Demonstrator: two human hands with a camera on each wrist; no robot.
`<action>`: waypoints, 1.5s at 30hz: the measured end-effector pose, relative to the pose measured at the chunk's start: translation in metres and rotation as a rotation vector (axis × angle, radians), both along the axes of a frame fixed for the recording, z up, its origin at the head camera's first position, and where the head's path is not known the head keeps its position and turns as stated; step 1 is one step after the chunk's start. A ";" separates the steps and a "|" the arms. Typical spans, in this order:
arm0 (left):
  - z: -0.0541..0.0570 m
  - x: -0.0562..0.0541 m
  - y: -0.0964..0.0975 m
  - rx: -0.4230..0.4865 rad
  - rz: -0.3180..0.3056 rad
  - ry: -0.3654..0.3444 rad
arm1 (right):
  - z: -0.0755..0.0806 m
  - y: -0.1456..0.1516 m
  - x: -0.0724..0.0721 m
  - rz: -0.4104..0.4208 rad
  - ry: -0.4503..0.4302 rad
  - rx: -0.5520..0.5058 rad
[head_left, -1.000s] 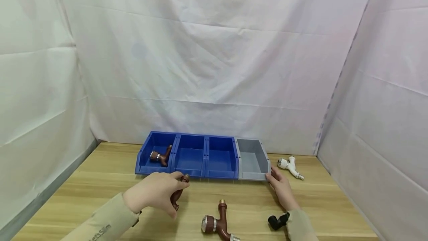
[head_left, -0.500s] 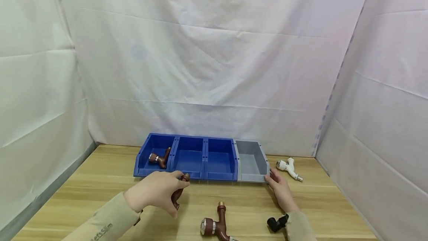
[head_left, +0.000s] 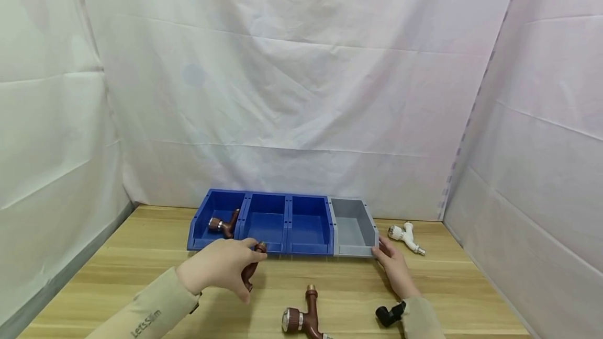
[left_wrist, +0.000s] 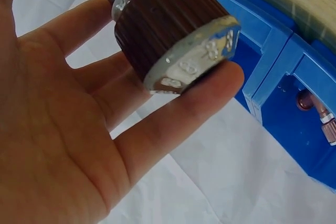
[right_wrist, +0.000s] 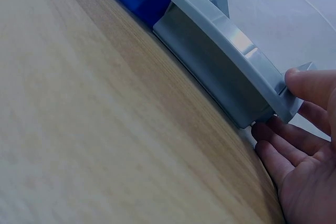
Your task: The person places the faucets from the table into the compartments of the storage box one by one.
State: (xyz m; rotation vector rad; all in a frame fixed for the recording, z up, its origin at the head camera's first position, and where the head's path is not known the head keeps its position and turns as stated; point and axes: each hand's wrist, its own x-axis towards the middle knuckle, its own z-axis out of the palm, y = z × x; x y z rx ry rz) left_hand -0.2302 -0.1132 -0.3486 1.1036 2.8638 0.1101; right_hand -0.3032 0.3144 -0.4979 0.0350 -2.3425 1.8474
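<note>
My left hand (head_left: 219,266) holds a brown tap (head_left: 249,272) in front of the second blue bin (head_left: 265,224). In the left wrist view the tap's ribbed knob (left_wrist: 168,24), with its silvery end cap, lies against the fingers (left_wrist: 173,119). The rest of the tap is largely out of that view. At the right end of the bin row, my right hand (head_left: 394,271) grips the front corner of the grey bin (head_left: 355,251). The right wrist view shows the thumb (right_wrist: 310,83) on the bin's rim and the other fingers under it.
Another brown tap (head_left: 228,228) lies in the leftmost blue bin (head_left: 198,242). On the wooden table (head_left: 118,260) a brown tap (head_left: 311,318) lies near the front. A white tap (head_left: 407,237) is right of the grey bin. White cloth (head_left: 301,93) encloses the back and sides.
My left hand has shifted slightly toward the bins with the tap. The right hand keeps its grip on the grey bin's corner. The head view has tilted slightly.
</note>
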 end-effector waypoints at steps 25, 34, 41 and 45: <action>-0.004 -0.013 0.008 -0.036 0.010 0.023 | -0.001 0.000 -0.001 0.008 0.002 -0.004; -0.007 -0.019 0.010 -0.036 0.021 0.036 | 0.002 0.001 -0.001 0.018 -0.004 -0.008; -0.003 -0.023 0.017 -0.046 0.039 0.033 | 0.001 0.000 0.000 0.005 -0.015 -0.007; -0.003 -0.026 0.020 -0.063 0.044 0.030 | 0.000 -0.001 0.000 0.003 -0.007 -0.007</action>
